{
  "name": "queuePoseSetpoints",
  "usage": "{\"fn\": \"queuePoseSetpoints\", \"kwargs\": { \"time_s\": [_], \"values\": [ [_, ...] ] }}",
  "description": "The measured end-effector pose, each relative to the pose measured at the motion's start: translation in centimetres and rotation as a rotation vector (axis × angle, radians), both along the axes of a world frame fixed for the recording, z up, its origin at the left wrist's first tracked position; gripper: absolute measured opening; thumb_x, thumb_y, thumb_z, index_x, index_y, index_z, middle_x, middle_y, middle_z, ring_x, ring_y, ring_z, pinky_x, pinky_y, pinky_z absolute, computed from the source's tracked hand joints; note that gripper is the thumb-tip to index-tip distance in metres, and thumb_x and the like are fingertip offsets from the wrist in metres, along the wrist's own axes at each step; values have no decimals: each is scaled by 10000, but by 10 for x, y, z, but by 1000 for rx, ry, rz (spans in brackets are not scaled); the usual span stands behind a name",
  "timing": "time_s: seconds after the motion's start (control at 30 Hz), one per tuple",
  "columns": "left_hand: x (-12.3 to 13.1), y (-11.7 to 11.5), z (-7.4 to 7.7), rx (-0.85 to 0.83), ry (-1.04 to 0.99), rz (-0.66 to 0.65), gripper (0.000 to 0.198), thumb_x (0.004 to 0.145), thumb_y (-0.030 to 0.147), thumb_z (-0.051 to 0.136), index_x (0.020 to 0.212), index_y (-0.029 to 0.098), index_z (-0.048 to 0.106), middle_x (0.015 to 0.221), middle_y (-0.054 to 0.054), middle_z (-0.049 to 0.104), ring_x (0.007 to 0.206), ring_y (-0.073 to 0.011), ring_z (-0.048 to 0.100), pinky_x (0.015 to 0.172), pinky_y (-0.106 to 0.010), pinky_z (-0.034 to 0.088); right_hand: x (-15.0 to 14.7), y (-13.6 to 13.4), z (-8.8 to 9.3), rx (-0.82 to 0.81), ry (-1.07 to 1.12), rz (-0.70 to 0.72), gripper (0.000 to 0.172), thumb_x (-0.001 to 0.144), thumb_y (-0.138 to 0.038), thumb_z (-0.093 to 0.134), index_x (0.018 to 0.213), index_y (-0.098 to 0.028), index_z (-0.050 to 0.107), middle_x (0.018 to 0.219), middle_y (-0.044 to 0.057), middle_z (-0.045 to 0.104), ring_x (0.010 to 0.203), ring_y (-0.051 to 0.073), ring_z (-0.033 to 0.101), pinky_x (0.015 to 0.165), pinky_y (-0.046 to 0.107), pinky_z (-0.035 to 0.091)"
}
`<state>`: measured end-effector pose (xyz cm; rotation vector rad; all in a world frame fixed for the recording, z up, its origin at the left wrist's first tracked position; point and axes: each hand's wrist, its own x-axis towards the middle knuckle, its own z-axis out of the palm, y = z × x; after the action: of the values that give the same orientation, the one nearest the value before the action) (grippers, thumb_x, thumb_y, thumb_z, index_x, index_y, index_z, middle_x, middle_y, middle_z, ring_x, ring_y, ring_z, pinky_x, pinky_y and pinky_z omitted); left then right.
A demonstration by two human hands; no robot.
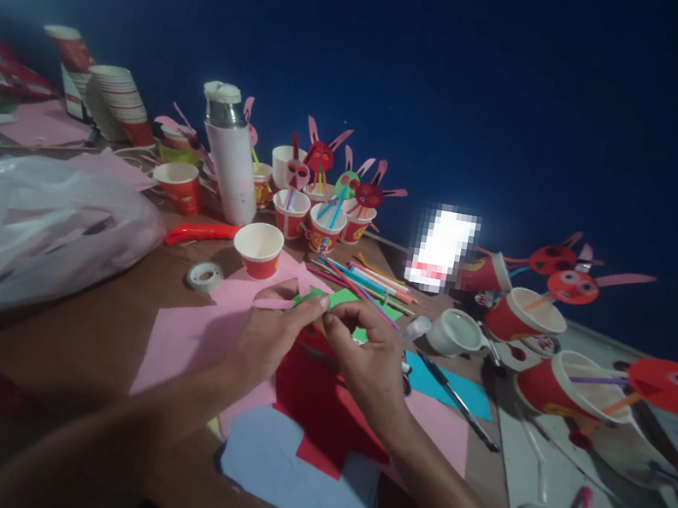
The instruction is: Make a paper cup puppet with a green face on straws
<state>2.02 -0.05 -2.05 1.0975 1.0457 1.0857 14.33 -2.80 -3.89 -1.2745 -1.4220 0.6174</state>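
Note:
My left hand (pixel 271 329) is closed, thumb against fingers, on a small green paper piece (pixel 308 294). A pink paper strip (pixel 271 304) sticks out to the left of these fingers. My right hand (pixel 371 355) pinches right beside the left thumb; its fingertips hide whatever is between them. Under the hands lie red paper (pixel 313 406), pink sheets (pixel 181 340) and a blue-grey stack of paper (pixel 266 459). More green paper (pixel 394 311) shows behind the right hand. A blue sheet (pixel 450 385) with a black pen (pixel 458 400) across it is to the right.
Paper cups with rabbit-faced sticks (pixel 325 230) stand at the back, others (pixel 523 319) at right. A white bottle (pixel 230 166), plastic bag (pixel 44 231), tape roll (pixel 203 276), lone cup (pixel 257 249), coloured pens (pixel 373 281) and a white mug (pixel 454 332) surround the work area.

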Motion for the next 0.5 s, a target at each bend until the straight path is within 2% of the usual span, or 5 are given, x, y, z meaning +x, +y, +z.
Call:
{"fn": "queuePoseSetpoints", "kwargs": {
  "time_s": [0.13,0.3,0.37,0.5],
  "values": [
    [2,-2,4,-82,-78,-35,186,680,303,645,592,184,533,527,49,490,514,-100,491,495,-205,420,0,-1,1,87,-98,-41,128,767,-118,558,655,-175,579,636,-31,548,616,112,488,591,230,369],
    [2,-5,11,-122,-66,2,139,674,234,628,575,175,550,581,30,540,557,-107,531,540,-205,462,-1,-1,0,130,-154,-49,129,755,-108,552,650,-177,581,636,-28,556,623,118,499,610,238,371],
    [3,-4,8,-124,-75,4,136,672,223,634,579,163,554,587,21,549,553,-108,533,539,-207,467,-1,-1,0,102,-129,-50,129,752,-112,552,644,-177,578,634,-30,560,624,116,506,611,233,376],
    [3,0,-9,-114,-124,-19,179,695,316,657,696,150,590,638,2,592,580,-127,559,566,-244,478,0,0,1,-46,31,-45,106,752,-145,559,651,-170,575,623,-40,564,602,103,507,587,212,386]
  ]
}}
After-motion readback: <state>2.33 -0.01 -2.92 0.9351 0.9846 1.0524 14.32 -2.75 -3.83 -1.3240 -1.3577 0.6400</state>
